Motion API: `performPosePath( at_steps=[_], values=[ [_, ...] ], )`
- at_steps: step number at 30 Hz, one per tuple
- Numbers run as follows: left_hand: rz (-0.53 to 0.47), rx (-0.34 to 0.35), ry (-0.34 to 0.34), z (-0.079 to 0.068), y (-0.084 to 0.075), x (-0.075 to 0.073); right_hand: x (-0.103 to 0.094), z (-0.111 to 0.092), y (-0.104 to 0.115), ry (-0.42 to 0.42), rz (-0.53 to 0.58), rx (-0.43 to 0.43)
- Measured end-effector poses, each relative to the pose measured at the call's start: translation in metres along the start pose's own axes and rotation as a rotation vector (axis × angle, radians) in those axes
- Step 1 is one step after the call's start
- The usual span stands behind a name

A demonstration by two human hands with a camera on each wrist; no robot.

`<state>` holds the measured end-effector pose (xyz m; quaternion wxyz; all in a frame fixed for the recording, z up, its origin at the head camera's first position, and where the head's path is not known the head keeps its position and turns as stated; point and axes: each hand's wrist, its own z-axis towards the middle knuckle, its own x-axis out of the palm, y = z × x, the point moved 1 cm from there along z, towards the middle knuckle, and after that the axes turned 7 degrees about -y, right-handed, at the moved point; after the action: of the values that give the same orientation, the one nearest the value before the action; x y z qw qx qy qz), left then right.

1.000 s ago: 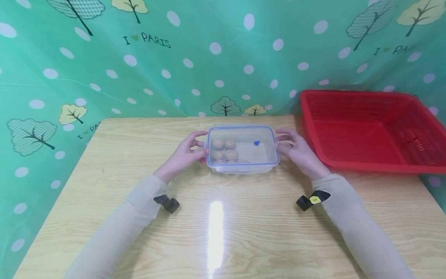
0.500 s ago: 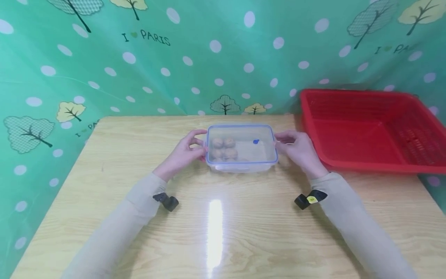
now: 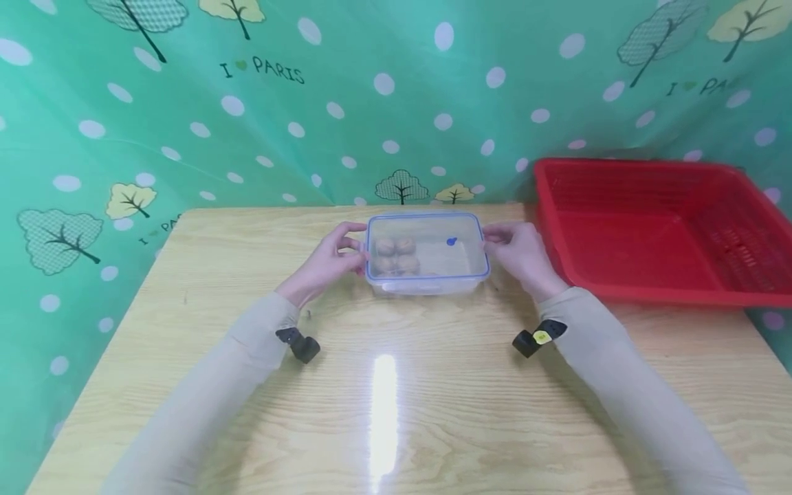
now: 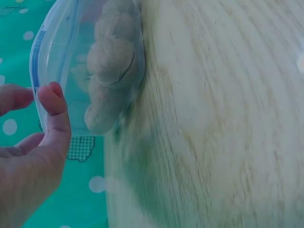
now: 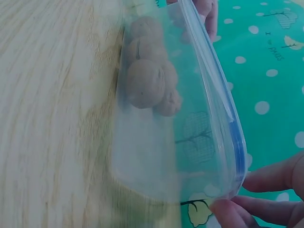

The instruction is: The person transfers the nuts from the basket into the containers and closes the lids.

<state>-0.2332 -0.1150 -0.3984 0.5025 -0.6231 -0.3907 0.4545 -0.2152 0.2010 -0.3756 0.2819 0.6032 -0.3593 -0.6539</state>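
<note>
A clear plastic food container (image 3: 427, 285) with a blue-edged lid (image 3: 433, 265) on it is near the back of the wooden table. Several walnuts (image 4: 111, 61) lie in its left part, also visible through the wall in the right wrist view. A blue valve plug (image 3: 452, 241) marks the lid. My left hand (image 3: 331, 265) grips the container's left end, thumb at the near side of the rim and fingers behind. At the opposite end my right hand (image 3: 522, 258) pinches the rim corner between thumb and fingers. The lid's side latches are mostly hidden by the hands.
A large red plastic basket (image 3: 625, 292) stands at the back right, beside the right hand. Behind the wooden table (image 3: 297, 426) hangs a green dotted cloth (image 3: 346, 89). A bright light reflection (image 3: 383, 412) shows on the tabletop.
The container has shifted slightly toward the back and a little left, with both hands on it. The right hand's fingers have closed in against its end.
</note>
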Motion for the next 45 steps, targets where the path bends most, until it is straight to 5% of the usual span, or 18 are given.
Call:
performPosePath(
  at_steps=[12,22,32,45],
  values=[
    [-0.021,0.007,-0.002,0.0,0.0,0.0,0.002,0.003,0.0,0.016,0.007,0.032],
    [0.028,-0.005,-0.002,-0.003,-0.003,0.003,-0.002,0.005,0.007,0.152,-0.066,0.055],
    [0.027,-0.015,-0.028,-0.005,-0.003,0.003,-0.007,-0.003,0.015,0.03,-0.312,-0.183],
    [-0.016,-0.053,-0.078,-0.004,-0.003,0.006,-0.006,0.006,0.013,0.046,-0.229,-0.019]
  ],
)
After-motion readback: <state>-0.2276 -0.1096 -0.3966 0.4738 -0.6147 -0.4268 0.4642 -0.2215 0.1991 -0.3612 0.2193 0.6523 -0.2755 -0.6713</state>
